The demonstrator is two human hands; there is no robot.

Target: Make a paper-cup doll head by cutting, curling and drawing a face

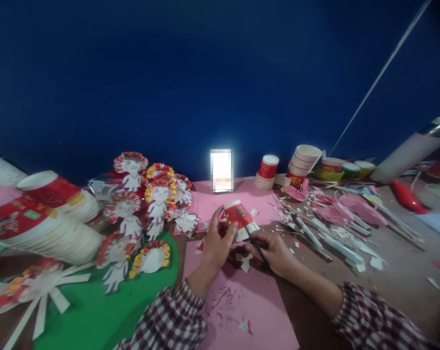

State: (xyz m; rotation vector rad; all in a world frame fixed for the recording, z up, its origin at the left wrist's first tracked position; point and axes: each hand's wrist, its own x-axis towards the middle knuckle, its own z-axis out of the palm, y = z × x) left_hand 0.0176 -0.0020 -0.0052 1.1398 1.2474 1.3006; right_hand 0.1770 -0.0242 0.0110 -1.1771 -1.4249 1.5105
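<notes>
One tapering red-and-white paper cup (238, 214) is held up over the middle of the tabletop (398, 291) in the head view. We see the left hand (220, 238) curled around it, thumb on its printed face. The right hand (276, 253) has its fingers pinched closed on a slim dark tool (255, 242), angled toward the cup. Nearer the tabletop's front edge lies a flat, scribbled pink sheet (260, 306); toward its left edge, we find white paper figures (160, 193) with crinkled rims.
</notes>
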